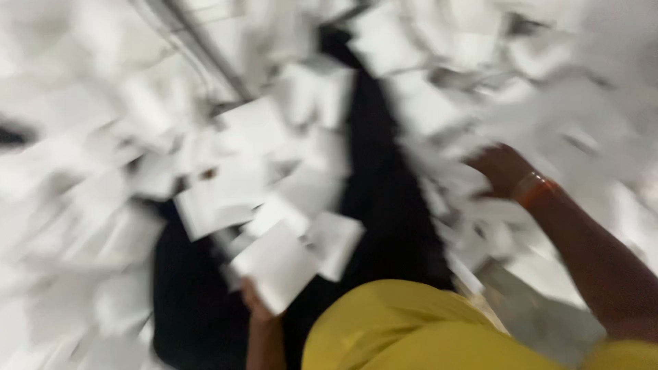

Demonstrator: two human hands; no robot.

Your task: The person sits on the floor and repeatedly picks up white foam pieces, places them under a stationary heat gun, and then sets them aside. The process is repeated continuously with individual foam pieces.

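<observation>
— What are the hands holding?
— The left hand is gripping a white card low at centre. The right hand is reaching into the heap of white cards; blur is hiding its fingers, so I cannot tell its grip.

Dozens of white paper sheets, uncountable w/ blur; 2 hands; 1 wristband.

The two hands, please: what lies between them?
In the head view, a dark cloth with loose white cards lies between the left hand and right hand.
</observation>
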